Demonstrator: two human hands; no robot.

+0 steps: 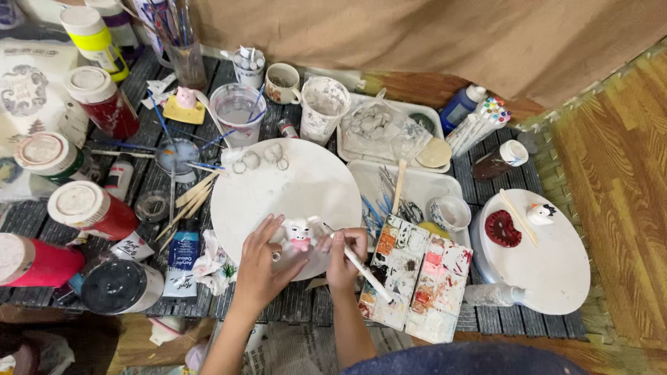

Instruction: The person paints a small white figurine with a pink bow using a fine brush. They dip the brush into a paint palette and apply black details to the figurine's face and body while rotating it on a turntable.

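Observation:
A small white clay pig figurine (300, 233) with pink markings stands on a round white board (292, 187). My left hand (262, 265) steadies the figurine from its left side; a ring shows on one finger. My right hand (345, 255) grips a thin white paintbrush (361, 267), whose tip points at the figurine's right side. A paint-stained rectangular palette (417, 278) lies just right of my right hand.
Large paint jars (90, 208) with white lids crowd the left. Cups, brushes and a water cup (237, 111) stand behind the board. White trays (424, 184) hold tools. Another round board (545, 257) at right carries a red clay piece, a small white figure and a stick.

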